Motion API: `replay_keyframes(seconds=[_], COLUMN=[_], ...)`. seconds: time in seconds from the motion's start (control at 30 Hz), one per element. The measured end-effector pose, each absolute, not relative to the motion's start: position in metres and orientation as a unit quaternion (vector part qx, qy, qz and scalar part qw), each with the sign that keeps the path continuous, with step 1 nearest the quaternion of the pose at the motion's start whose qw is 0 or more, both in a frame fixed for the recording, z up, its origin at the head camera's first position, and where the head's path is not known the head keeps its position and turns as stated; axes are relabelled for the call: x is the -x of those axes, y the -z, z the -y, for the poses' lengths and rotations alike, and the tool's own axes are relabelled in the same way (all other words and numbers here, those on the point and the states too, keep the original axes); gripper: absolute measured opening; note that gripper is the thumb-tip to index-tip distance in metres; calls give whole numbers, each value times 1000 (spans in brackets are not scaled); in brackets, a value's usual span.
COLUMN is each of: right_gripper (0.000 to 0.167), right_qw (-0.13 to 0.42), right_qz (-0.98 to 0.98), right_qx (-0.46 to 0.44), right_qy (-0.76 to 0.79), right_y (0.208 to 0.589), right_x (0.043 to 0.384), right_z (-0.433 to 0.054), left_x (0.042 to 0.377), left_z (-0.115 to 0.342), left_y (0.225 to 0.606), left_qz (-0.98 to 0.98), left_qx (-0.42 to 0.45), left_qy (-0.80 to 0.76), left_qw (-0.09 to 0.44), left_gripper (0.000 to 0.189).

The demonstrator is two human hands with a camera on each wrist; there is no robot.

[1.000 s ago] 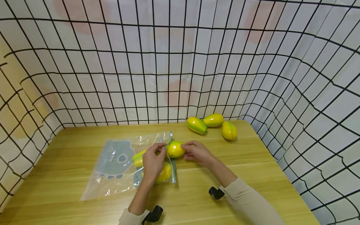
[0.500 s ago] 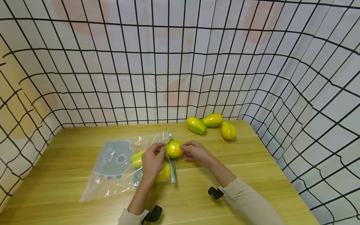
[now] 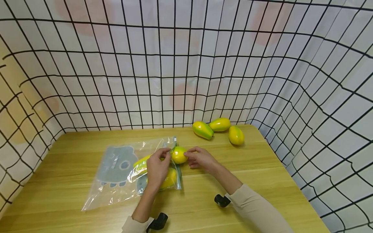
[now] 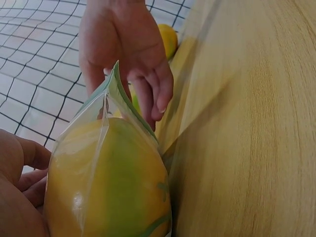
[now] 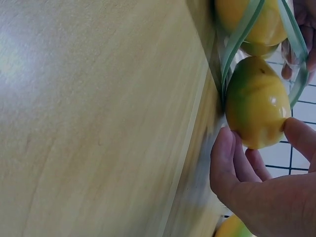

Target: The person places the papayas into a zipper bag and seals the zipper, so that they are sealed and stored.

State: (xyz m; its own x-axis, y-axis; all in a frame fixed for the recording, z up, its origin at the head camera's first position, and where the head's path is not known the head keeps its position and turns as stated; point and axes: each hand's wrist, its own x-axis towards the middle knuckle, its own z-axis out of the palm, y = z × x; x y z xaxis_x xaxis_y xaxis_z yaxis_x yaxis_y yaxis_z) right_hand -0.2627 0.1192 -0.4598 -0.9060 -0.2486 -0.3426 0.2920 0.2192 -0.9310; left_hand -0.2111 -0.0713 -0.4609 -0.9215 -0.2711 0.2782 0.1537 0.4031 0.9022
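A glossy yellow-green fruit (image 5: 256, 106) sat at the mouth of a clear bag (image 3: 116, 165), between its parted green edges. The person's right hand (image 3: 202, 160) held the fruit's outer end between thumb and fingertips; the left hand (image 3: 158, 168) pinched the bag near its opening. The fruit looked firm, probably light, and its smooth skin might have been slippery, so the rounded outer end seemed a sensible place to grip. The bag's film appeared thin and floppy, best held by its edge. It lay on the wooden surface (image 3: 198, 200) with two similar fruits (image 3: 170, 179) inside. Three loose fruits (image 3: 203, 130) rested beyond, to the right.
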Motion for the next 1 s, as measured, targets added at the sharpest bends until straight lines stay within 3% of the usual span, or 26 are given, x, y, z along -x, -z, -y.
replay_keyframes(seconds=[1.0], right_gripper=[41], right_qw=[238], right_qz=[-757], right_qx=[-2], right_qy=[608], right_y=[459], right_x=[261], right_z=[-110], left_x=[211], left_z=[72], left_y=[461], left_qz=[808], left_qx=[-42], left_qy=[558], left_qw=[181], left_gripper=[20])
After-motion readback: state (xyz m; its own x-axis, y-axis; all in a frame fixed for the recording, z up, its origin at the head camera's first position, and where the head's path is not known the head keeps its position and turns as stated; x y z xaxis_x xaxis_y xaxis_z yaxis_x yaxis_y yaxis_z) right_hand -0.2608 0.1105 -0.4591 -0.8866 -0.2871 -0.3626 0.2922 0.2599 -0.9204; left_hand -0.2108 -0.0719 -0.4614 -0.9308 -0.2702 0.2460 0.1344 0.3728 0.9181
